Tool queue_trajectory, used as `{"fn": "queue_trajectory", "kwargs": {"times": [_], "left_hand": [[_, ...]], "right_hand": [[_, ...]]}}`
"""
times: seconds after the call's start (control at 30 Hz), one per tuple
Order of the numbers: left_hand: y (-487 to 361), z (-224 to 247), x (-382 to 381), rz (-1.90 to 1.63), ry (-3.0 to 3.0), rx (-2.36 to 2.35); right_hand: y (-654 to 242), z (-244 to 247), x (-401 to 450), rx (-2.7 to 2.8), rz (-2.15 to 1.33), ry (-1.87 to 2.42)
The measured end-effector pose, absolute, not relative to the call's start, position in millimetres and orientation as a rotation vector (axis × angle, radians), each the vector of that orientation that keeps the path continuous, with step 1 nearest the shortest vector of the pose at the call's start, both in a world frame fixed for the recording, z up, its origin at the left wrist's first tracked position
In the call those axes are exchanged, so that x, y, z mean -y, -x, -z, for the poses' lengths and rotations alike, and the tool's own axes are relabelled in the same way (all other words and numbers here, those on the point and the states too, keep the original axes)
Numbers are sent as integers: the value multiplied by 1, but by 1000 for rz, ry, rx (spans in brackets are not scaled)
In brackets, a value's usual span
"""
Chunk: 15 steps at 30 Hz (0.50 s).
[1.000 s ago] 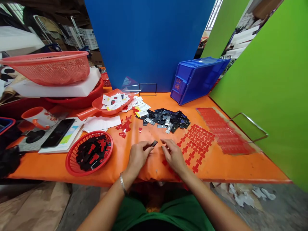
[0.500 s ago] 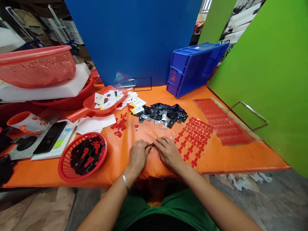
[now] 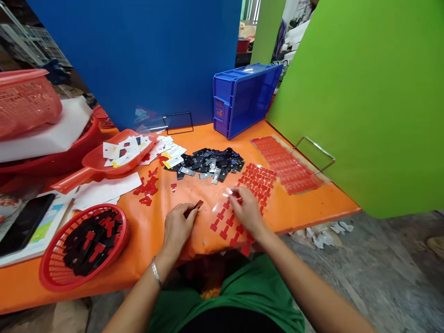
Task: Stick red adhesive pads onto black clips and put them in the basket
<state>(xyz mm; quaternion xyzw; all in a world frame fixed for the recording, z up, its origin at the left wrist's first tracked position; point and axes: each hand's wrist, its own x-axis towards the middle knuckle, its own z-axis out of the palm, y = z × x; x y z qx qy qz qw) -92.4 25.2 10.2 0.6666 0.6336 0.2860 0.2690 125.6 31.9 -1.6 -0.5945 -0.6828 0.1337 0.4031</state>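
Note:
My left hand [image 3: 177, 227] pinches a small dark flat piece with a reddish end [image 3: 199, 204] just above the table. My right hand [image 3: 247, 210] is closed at the fingertips on a small, shiny, whitish clear bit of film [image 3: 227, 192]. Below and around that hand lies a clear sheet with rows of red T-shaped stickers [image 3: 258, 178], its near corner over the table edge. Beyond both hands is a heap of small black flat plates [image 3: 211, 162]. Loose red pieces [image 3: 148, 187] lie to the left, one on its own [image 3: 174, 187] nearer the middle.
At left, a red basket [image 3: 46, 273] holds black and red pieces, beside a phone [image 3: 26, 224] on papers. A red scoop [image 3: 88, 159] carries white cards. A blue bin [image 3: 222, 106] stands on its side, and a red sheet [image 3: 287, 164] lies by the green panel [image 3: 374, 115].
My hands, together before, have moved apart: the left keeps the dark piece, the right now has the shiny film bit over the sticker sheet. The view has swung right.

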Motion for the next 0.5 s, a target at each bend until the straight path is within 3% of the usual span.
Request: {"fn": "queue_trajectory", "kwargs": {"times": [0.3, 0.5], "left_hand": [[39, -22, -36, -852, -916, -1185], [11, -32, -48, -822, -785, -1153]], "right_hand": [[-194, 13, -51, 1656, -173, 1995], [-192, 2, -57, 1707, -275, 2123]]}}
